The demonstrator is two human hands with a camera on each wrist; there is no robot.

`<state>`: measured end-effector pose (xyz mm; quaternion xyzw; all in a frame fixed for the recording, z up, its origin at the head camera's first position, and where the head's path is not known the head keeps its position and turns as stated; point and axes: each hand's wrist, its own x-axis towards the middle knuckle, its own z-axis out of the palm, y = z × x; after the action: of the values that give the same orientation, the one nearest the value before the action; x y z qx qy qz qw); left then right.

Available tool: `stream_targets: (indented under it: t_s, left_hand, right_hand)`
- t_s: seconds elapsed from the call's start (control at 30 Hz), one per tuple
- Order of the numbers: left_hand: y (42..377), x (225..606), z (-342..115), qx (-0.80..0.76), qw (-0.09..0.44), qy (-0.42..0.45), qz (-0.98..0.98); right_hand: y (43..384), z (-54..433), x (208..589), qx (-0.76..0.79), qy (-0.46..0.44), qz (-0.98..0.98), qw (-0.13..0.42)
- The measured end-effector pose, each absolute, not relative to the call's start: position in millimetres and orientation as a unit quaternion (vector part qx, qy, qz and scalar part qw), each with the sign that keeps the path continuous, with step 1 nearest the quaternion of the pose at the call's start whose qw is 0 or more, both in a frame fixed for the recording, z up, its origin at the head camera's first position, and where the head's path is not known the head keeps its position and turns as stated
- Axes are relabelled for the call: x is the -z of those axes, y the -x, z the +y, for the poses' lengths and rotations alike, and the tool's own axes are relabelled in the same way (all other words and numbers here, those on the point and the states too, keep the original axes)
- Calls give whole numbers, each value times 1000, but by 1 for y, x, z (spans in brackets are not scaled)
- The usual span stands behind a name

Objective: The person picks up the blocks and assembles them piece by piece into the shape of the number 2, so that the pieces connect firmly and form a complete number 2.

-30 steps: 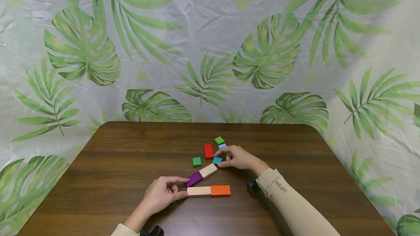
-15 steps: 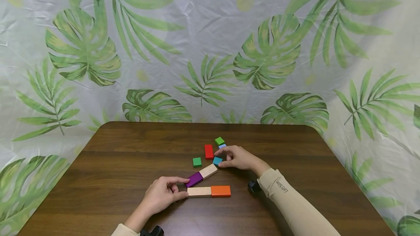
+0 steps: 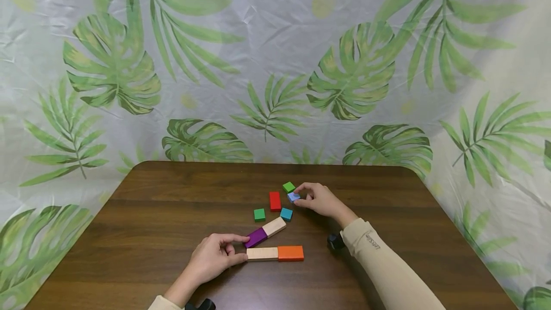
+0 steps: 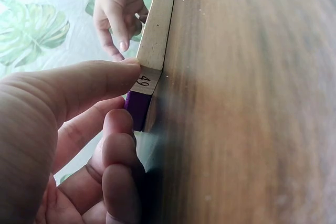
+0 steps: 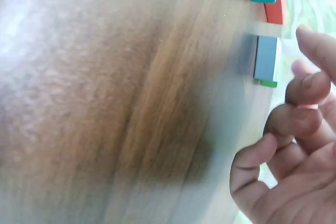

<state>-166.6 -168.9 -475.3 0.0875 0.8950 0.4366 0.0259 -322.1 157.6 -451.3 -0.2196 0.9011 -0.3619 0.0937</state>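
My left hand [image 3: 217, 255] reaches in from the left. Its index fingertip touches the purple block [image 3: 257, 237], and its thumb rests at the near end of a plain wooden block [image 3: 262, 253]; that end bears a printed mark in the left wrist view. An orange block [image 3: 290, 253] continues this row. From the purple block a second wooden block [image 3: 274, 226] runs on at a slant. My right hand [image 3: 322, 200] has thumb and index spread beside a light blue block [image 3: 293, 197]; in the right wrist view a gap shows between its fingers and that block [image 5: 266, 57].
A bright green block [image 3: 289, 187] lies just behind the light blue one. To its left is a red block [image 3: 275, 201], with a teal-blue block [image 3: 286, 214] and a green block [image 3: 259, 215] nearer. A leaf-patterned cloth [image 3: 275, 109] hangs behind the brown table [image 3: 172, 195].
My right hand has moved away from the teal-blue block, slightly back and right, to the light blue block. My left hand stays at the purple and wooden blocks.
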Motion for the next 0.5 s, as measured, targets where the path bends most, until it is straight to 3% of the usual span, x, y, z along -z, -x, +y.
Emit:
stream_targets:
  t_s: [0.5]
  left_hand:
    - [167,475,-168,-437,25,-85,895]
  right_hand:
    - [326,150,460,357,149,920,63]
